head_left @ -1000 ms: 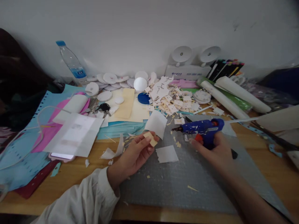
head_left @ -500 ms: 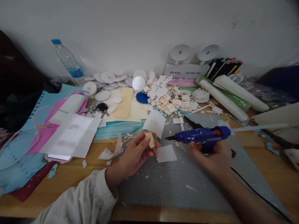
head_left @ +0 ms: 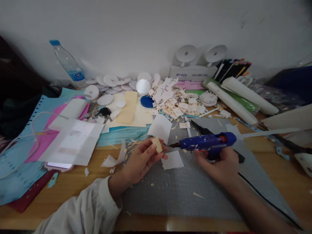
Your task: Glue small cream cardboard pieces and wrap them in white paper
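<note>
Well, that is one crowded bench (head_left: 80,195)

It is wooden, and a grey cutting mat (head_left: 175,198) covers the stretch before the person. Behind the mat sits a heap of small pale pieces (head_left: 180,105). The blue glue gun (head_left: 207,142), speckled with white, is in the right hand (head_left: 219,165), fingers wrapped around its grip. Opposite it, the left hand (head_left: 141,159) has its fingers closed in a pinch. Two white papers (head_left: 173,160) lie near that hand, one behind its fingers, one to their right. The nozzle (head_left: 173,145) points at the left fingertips, just beside them; from where I stand I cannot tell whether they touch. The cream piece (head_left: 158,145) is held up between left thumb and fingers, above the mat. Smallest, a cream sliver (head_left: 198,195) lies nearer the mat's front edge.
</note>
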Demonstrator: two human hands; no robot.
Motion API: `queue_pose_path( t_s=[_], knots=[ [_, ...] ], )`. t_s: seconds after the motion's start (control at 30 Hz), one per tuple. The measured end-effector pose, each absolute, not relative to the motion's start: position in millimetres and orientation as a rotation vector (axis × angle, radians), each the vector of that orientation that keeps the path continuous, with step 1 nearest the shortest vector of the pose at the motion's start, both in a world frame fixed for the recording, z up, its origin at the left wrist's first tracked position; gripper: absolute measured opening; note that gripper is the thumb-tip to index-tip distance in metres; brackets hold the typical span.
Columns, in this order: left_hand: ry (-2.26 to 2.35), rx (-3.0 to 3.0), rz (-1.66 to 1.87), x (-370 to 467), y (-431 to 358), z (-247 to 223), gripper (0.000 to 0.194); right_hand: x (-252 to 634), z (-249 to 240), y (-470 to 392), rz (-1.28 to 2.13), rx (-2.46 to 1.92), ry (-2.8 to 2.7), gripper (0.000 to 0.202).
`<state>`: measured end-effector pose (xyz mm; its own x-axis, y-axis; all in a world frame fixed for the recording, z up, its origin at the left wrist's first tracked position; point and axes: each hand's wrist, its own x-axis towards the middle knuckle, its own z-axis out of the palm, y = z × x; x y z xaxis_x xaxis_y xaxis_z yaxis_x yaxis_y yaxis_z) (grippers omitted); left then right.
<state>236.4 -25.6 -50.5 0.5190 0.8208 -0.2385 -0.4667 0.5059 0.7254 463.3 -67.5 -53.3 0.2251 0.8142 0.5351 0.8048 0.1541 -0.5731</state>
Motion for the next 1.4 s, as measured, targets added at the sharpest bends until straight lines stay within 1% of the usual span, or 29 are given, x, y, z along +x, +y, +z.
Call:
queue_pose_path(
  t_s=[0.23, 0.43, 0.63, 0.8, 0.93, 1.2, 1.4],
  knots=[
    [0.599, 0.7, 0.803, 235.9, -25.9, -54.5, 0.03, 460.6, -50.3, -66.1, -0.029, -1.625, -1.548, 0.02],
    [0.618, 0.833, 0.882, 238.1, -26.6, -56.4, 0.026, 460.6, -51.7, -69.2, -0.045, -1.663, -1.565, 0.021],
    [0.618, 0.866, 0.873, 239.5, -26.9, -54.5, 0.03, 461.5, -56.4, -73.5, -0.125, -1.652, -1.661, 0.013],
    [0.596, 0.865, 0.869, 239.8, -28.4, -55.3, 0.032, 460.1, -53.4, -74.1, -0.112, -1.656, -1.698, 0.008],
    [0.595, 0.826, 0.884, 240.1, -28.6, -55.2, 0.033, 458.8, -51.9, -73.5, -0.08, -1.663, -1.692, 0.009],
    [0.612, 0.902, 0.868, 239.4, -28.1, -56.3, 0.028, 458.4, -50.6, -73.0, -0.088, -1.599, -1.737, 0.007],
    [0.64, 0.904, 0.87, 238.8, -29.7, -58.2, 0.03, 459.1, -51.7, -73.3, -0.172, -1.592, -1.769, 0.01]
  ],
)
